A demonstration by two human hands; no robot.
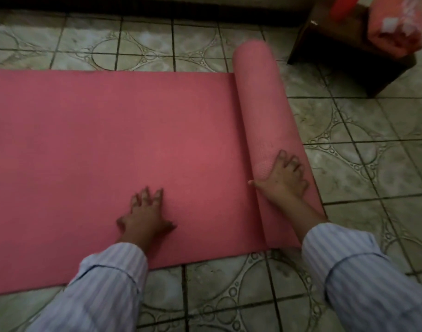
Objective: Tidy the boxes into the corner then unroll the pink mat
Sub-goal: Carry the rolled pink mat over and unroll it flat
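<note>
Pink mat (109,152) lies flat across the left and centre of the frame, spread on the tiled floor (372,144). Its far edge runs along the upper left; its near edge slants from lower left toward the bottom centre. Surface looks smooth, no visible folds.

Left hand (145,214), lower centre: palm down on the flat part of the mat, near its near edge. Fingers (146,196) spread wide and pressed to the surface, holding nothing. Striped pale sleeve (104,291) runs down to the bottom left of centre.

Just right of that hand, the still-rolled part of the mat (260,104) stands as a thick cylinder running from the upper centre-right down to the lower right, touching the flat part along its whole length. Its outer face shows a fine dimpled texture.

Right hand (283,178), right of centre: laid over the top of the roll toward its near end. Fingers (295,164) open and draped over the curve, thumb reaching down to the seam where roll meets flat mat; resting on it rather than clasped around it. Striped sleeve (363,283) fills the lower right.

Upper right corner: a dark brown box-like stand (344,58) on the floor, well apart from the roll's far end. On it lies an orange-red wrapped bundle (396,29), blurred, contents not readable.
</note>
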